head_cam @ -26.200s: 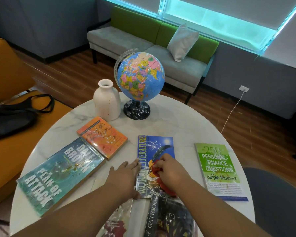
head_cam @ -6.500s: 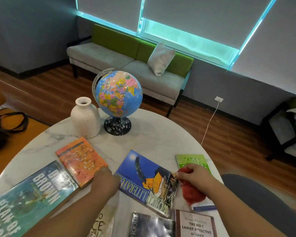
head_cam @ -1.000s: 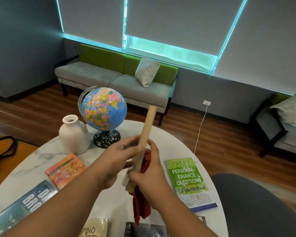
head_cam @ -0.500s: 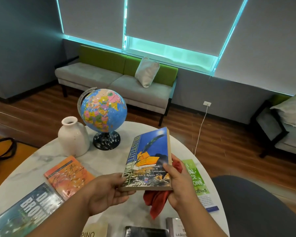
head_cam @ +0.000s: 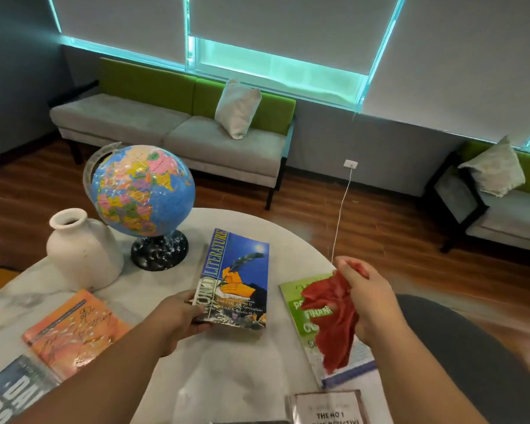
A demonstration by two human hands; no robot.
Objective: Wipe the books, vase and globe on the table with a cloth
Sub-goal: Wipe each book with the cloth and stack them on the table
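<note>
My left hand (head_cam: 178, 319) grips the near left corner of the blue World Literature book (head_cam: 237, 278), which lies face up near the middle of the white marble table (head_cam: 227, 374). To its right, my right hand (head_cam: 369, 296) holds a crumpled red cloth (head_cam: 334, 316) that hangs above the green finance book (head_cam: 300, 304). A white vase (head_cam: 83, 252) and a blue globe (head_cam: 140, 191) on a black base stand at the table's far left. An orange book (head_cam: 74, 328) and a teal Dale Brown book (head_cam: 10, 399) lie at the near left.
A detective paperback (head_cam: 328, 408) lies at the table's near edge. Beyond the table a grey and green sofa (head_cam: 172, 123) with a pillow stands under the window. A white cable (head_cam: 341, 215) hangs from a wall socket. A second seat (head_cam: 502, 209) is at the right.
The blue book, held upright and then tilted in both hands, now lies down on the table. My right hand has let go of it and moved right with the red cloth.
</note>
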